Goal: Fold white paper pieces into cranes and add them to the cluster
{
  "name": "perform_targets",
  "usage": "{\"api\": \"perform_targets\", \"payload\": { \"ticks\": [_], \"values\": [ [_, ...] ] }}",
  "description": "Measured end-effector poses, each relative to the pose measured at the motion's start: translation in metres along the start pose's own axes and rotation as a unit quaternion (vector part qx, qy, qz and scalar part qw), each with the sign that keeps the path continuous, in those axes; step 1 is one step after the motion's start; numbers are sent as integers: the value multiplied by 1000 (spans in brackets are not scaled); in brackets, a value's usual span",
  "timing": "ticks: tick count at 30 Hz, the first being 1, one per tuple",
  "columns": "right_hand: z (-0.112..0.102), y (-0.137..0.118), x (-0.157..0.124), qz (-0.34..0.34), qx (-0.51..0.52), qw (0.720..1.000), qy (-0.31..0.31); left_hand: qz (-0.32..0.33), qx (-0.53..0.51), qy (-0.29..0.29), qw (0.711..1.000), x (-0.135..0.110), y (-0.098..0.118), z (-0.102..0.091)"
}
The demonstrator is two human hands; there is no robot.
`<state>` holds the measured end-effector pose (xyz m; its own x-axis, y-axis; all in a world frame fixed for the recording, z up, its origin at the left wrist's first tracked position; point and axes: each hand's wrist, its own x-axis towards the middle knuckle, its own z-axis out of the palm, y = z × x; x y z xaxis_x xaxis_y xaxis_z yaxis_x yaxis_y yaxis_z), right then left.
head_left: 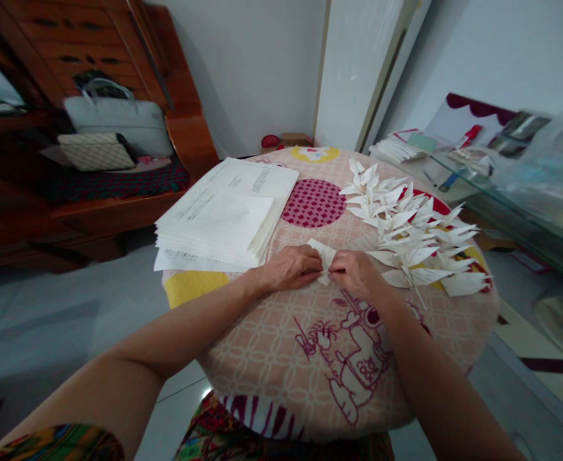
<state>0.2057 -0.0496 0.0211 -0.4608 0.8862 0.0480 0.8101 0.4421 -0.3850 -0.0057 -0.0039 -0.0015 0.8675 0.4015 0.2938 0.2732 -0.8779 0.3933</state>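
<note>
Hands, two, both bare, meeting at the middle of the surface.
- Left hand (291, 269): fingers closed, pinching the left edge of the paper piece.
- Right hand (358, 274): fingers closed, pinching the right edge of the same piece; the two hands' fingertips are almost touching.

Paper piece (326, 255), one: small, white and folded. It is gripped between both hands and lies low against the surface, with its upper corner standing clear above the knuckles.

Surface (310, 365), one: round, covered with a pink patterned cloth printed with a cartoon figure, a dark red dotted circle and yellow patches.

Folded paper figures (416, 237), one heap: white with pointed wings, lying just right of the right hand and running toward the far edge. They overlap too much for an exact count, but there are well over ten.

Sheet stack (224, 221), one: white printed pages, up and left of the left hand, overhanging the surface's edge.

Wooden bench (118, 208), one, far left, carrying two bags: a grey bag (118, 121) and a quilted bag (96, 150).

Glass table (507, 214), one, at right, with a pile of booklets (396, 147).
</note>
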Motion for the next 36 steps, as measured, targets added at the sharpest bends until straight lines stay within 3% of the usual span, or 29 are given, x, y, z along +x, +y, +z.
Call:
{"api": "perform_targets", "payload": {
  "ticks": [3, 11, 21, 26, 36],
  "values": [
    [1, 1, 1, 12, 30, 999, 16, -26, -42, 23, 999, 2, -2, 3],
    [7, 9, 4, 78, 71, 994, 36, -172, -113, 85, 975, 11, -5, 7],
    [8, 6, 6, 232, 155, 960, 16, -231, -57, 104, 966, 15, -3, 10],
    [10, 5, 5, 241, 171, 955, -3, -248, -52, 93, 963, 17, -1, 11],
    [11, -3, 11, 269, 96, 958, 2, -286, -41, 86, 953, 22, 0, 11]
  ]
}}
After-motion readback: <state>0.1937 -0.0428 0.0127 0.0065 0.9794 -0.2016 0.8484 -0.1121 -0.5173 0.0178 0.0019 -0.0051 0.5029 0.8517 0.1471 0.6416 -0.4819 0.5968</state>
